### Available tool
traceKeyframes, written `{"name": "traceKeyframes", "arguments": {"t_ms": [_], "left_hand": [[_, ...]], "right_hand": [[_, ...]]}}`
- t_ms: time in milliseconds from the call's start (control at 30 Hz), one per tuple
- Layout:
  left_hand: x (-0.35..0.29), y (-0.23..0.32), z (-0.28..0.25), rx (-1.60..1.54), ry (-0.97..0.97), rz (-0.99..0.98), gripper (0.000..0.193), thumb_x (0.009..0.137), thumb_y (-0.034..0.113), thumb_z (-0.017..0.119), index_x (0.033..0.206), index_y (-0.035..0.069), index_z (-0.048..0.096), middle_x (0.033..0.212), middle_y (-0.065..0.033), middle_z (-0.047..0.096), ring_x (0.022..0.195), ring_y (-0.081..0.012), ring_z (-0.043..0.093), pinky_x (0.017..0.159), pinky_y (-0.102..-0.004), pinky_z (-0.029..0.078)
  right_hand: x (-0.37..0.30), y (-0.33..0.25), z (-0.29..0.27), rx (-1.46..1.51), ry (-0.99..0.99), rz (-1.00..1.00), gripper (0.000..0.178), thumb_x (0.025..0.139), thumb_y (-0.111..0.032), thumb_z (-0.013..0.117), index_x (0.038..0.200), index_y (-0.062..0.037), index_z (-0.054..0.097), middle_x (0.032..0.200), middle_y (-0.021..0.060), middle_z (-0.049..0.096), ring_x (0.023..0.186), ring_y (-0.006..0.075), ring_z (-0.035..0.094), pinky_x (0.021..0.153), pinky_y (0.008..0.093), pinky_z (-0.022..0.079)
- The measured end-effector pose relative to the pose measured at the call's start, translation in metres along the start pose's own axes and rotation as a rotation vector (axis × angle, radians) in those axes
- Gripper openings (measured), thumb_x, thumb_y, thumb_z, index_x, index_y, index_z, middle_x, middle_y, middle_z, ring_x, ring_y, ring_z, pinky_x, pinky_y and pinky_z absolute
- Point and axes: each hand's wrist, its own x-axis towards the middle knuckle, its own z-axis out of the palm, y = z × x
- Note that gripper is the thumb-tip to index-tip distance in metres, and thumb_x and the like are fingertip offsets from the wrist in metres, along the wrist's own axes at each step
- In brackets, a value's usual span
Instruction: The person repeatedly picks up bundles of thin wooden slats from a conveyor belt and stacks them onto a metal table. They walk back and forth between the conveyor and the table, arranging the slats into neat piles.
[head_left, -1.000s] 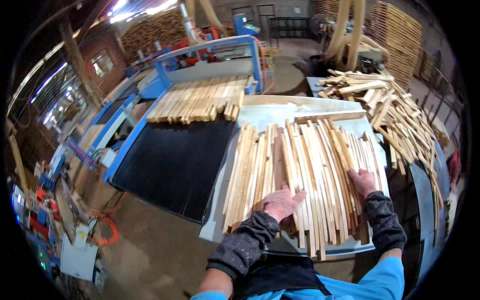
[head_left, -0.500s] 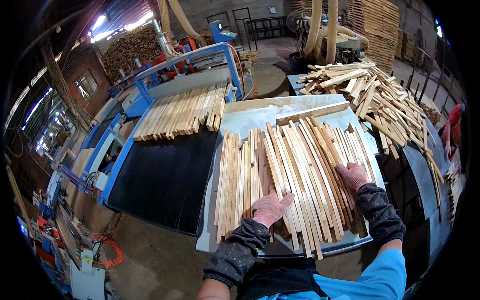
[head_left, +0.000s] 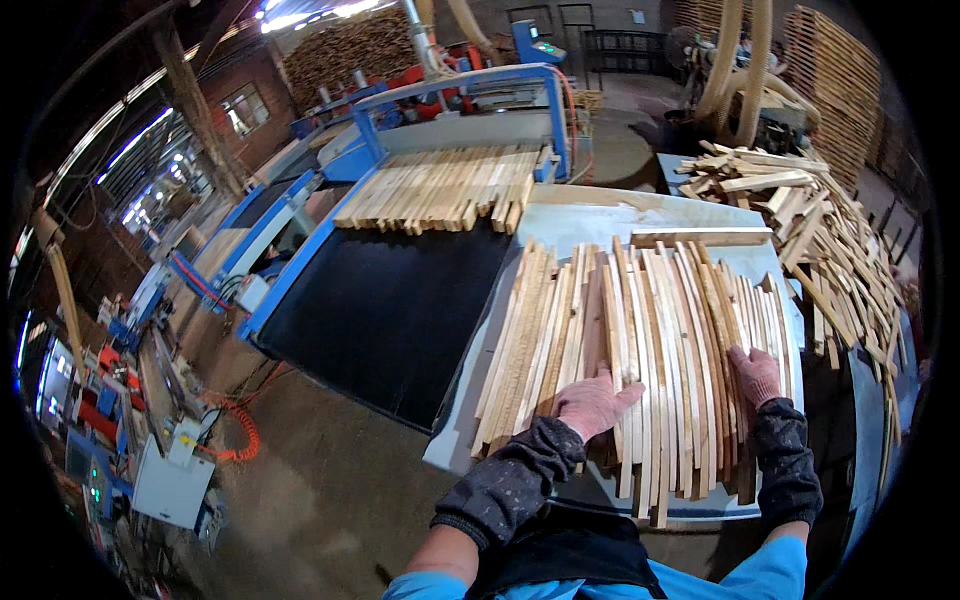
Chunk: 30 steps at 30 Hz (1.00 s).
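Note:
A row of long, narrow wooden strips [head_left: 655, 350] lies side by side on the pale blue table [head_left: 455, 445] in front of me, the middle ones raised over those beside them. My left hand [head_left: 597, 402], in a pink knit glove, presses the left side of this middle batch, its thumb stretched over the strips and its fingertips partly hidden. Against the batch's right side my right hand [head_left: 757, 375], gloved alike, curls its fingers over the wood. Between them the hands clasp the batch. More strips [head_left: 525, 345] lie flat to the left of my left hand.
Left of the table runs a black conveyor belt [head_left: 400, 310] with a blue frame [head_left: 460, 75]; a row of strips [head_left: 440, 190] sits at its far end. One board [head_left: 700, 237] lies crosswise behind my strips. To the right is a loose wood heap [head_left: 820, 220].
The view has turned left, so the table and belt appear farther right. My hands stay at the two sides of the middle batch, whose strips stand straighter in the picture.

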Motion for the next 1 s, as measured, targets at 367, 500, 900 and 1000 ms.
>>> {"name": "traceKeyframes", "arguments": {"t_ms": [367,500,900,1000], "left_hand": [[0.012,-0.017,0.028,0.149,0.152,0.200,0.094,0.104,0.065,0.035,0.145,-0.019,0.047,0.112,-0.0410,0.069,0.094,-0.0417,0.075,0.076,-0.0501,0.059],[0.016,-0.008,0.036,0.264,0.153,0.132,0.096,0.104,0.064,0.036,0.151,-0.020,0.037,0.106,-0.0376,0.072,0.096,-0.0384,0.076,0.073,-0.0541,0.059],[-0.007,0.000,0.004,0.103,0.104,-0.014,0.107,0.099,0.070,0.041,0.149,-0.024,0.036,0.099,-0.0339,0.073,0.087,-0.0433,0.076,0.069,-0.0568,0.060],[-0.016,0.002,-0.006,0.069,0.076,0.012,0.105,0.099,0.068,0.042,0.149,-0.024,0.035,0.102,-0.0341,0.074,0.088,-0.0436,0.076,0.070,-0.0581,0.060]], "right_hand": [[0.023,0.033,0.033,0.391,-0.096,0.220,0.062,0.101,-0.054,0.062,0.088,0.0061,0.069,0.074,0.0117,0.065,0.069,0.0238,0.059,0.067,0.0440,0.047],[0.042,0.087,0.055,0.325,-0.174,0.148,0.069,0.104,-0.062,0.054,0.087,0.0047,0.065,0.070,0.0059,0.052,0.065,0.0210,0.045,0.063,0.0431,0.040],[0.054,0.074,0.063,0.638,-0.285,0.186,0.077,0.106,-0.063,0.053,0.111,0.0123,0.067,0.097,0.0174,0.070,0.085,0.0263,0.063,0.082,0.0424,0.052],[0.057,0.079,0.055,0.695,-0.347,0.199,0.076,0.104,-0.065,0.055,0.109,0.0110,0.065,0.097,0.0165,0.070,0.087,0.0254,0.063,0.083,0.0419,0.053]]}}
